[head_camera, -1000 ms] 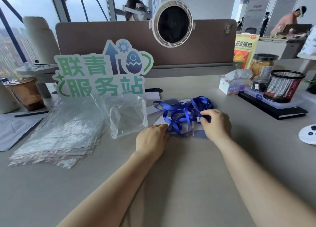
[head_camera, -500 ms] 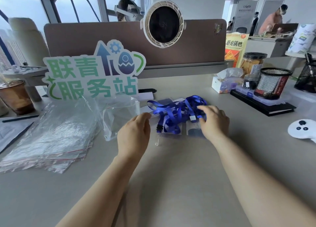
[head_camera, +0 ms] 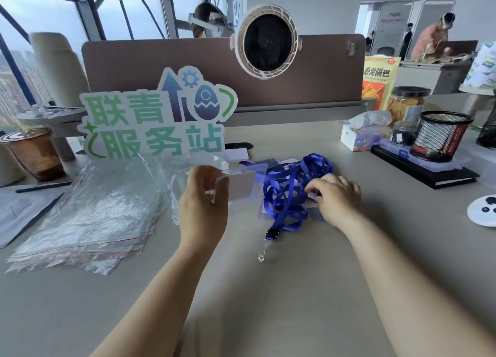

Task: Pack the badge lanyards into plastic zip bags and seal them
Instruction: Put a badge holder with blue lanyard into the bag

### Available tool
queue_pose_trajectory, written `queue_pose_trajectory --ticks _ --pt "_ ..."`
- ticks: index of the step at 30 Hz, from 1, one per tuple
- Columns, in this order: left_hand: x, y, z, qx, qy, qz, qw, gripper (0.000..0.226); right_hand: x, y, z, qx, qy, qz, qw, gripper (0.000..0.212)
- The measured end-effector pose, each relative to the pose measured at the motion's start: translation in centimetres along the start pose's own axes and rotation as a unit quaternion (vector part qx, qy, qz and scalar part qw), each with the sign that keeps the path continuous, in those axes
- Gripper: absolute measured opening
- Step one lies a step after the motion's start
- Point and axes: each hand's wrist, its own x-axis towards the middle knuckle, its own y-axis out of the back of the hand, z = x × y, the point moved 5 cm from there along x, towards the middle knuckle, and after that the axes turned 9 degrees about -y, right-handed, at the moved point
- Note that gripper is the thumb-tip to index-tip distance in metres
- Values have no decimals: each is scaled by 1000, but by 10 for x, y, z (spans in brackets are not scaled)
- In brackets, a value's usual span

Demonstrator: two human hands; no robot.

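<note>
A tangle of blue badge lanyards (head_camera: 288,187) lies on the grey desk (head_camera: 268,289) in the middle. My left hand (head_camera: 202,206) holds a clear badge holder (head_camera: 241,184) lifted off the desk, its lanyard trailing to the pile. My right hand (head_camera: 335,198) rests on the right side of the pile and pinches a small clear piece there. One black clip with a clear strap (head_camera: 269,238) sticks out toward me. An open clear zip bag (head_camera: 182,184) lies just behind my left hand. A stack of flat zip bags (head_camera: 88,217) lies at the left.
A green and blue sign (head_camera: 155,115) stands behind the bags. An iced coffee cup (head_camera: 33,155) is at far left. Right side holds a tissue box (head_camera: 362,135), a mesh pen cup (head_camera: 442,136) on a black notebook (head_camera: 429,171), and a white controller (head_camera: 483,211). A partition with a fan (head_camera: 267,41) closes the back.
My left hand has lifted a clear badge holder up and to the left, out of the pile. My right hand stayed on the lanyards. The camera view shifted slightly.
</note>
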Motion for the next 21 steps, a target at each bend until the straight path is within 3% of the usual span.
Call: queue_pose_trajectory --ticks 6,11,16,21 --pt "-2 -6 -3 -18 38 -12 999 13 -2 2 -3 17 32 4 999 10" --pt "-7 -11 -3 -40 64 -26 997 15 -9 31 -16 179 92 137 970 2" --pt "-6 -15 -1 -40 63 -50 996 24 -32 48 -53 264 232 156 923 12" --pt "-8 -19 0 -33 29 -107 993 30 -44 47 -74 254 296 160 907 27"
